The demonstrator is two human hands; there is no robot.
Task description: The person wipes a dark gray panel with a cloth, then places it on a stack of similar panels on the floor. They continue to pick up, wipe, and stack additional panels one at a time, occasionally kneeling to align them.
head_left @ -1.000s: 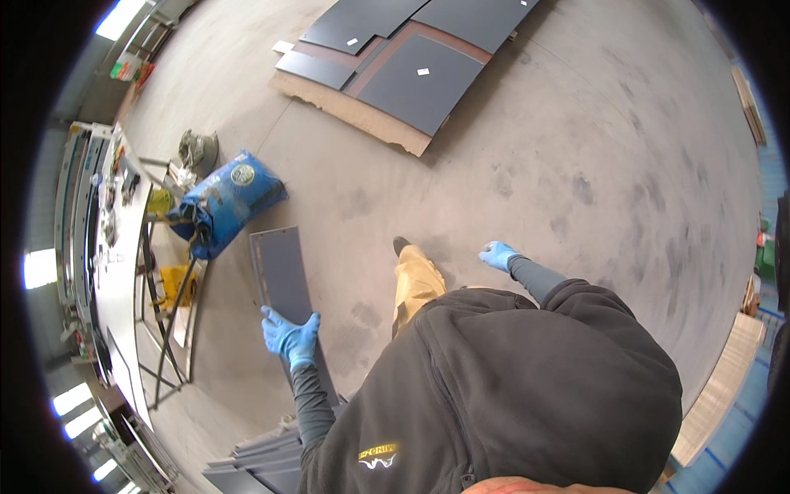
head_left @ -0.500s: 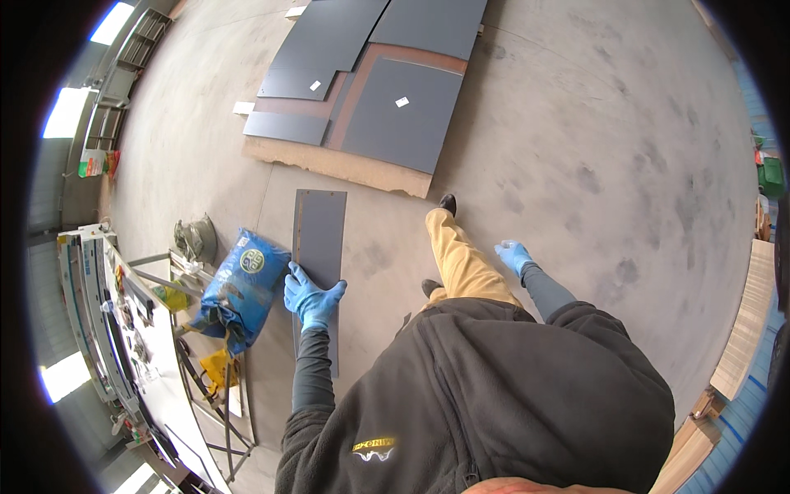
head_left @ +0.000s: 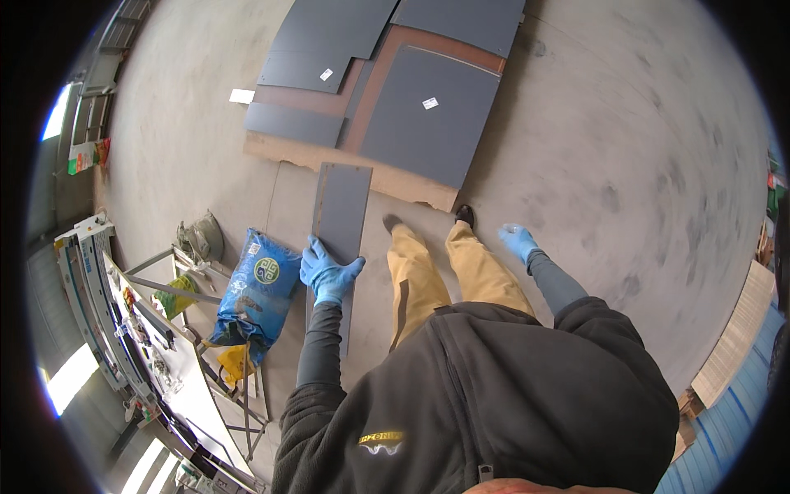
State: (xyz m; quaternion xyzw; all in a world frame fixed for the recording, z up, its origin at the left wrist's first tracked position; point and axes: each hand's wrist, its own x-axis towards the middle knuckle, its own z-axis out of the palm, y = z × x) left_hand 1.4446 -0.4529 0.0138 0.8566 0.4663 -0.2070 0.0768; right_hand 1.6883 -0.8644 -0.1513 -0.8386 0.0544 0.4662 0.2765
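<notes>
A long, narrow dark grey panel [head_left: 344, 206] hangs at my left side, with small holes near its top edge. My left hand [head_left: 327, 273], in a blue glove, grips it with fingers over one long edge and thumb toward the other. My right hand [head_left: 518, 241], also gloved in blue, hangs out to the right over the floor, fingers loosely bent and apart, with nothing seen in it. Ahead lies a stack of larger grey panels [head_left: 428, 123] on a brown board base [head_left: 288, 151]. White labels mark some of them.
Left of the panel, a blue sack [head_left: 253, 300] sits against a metal-framed worktable [head_left: 177, 362] strewn with small items. A grey-green bag or bucket [head_left: 200, 239] stands beyond it. Shelving [head_left: 92, 115] lines the far left; pale boards [head_left: 736, 329] lie at the right rim.
I have stepped forward, and the panel stack is closer. The narrow panel has moved ahead in my left hand, its far end now near the stack's front edge. My right hand remains empty.
</notes>
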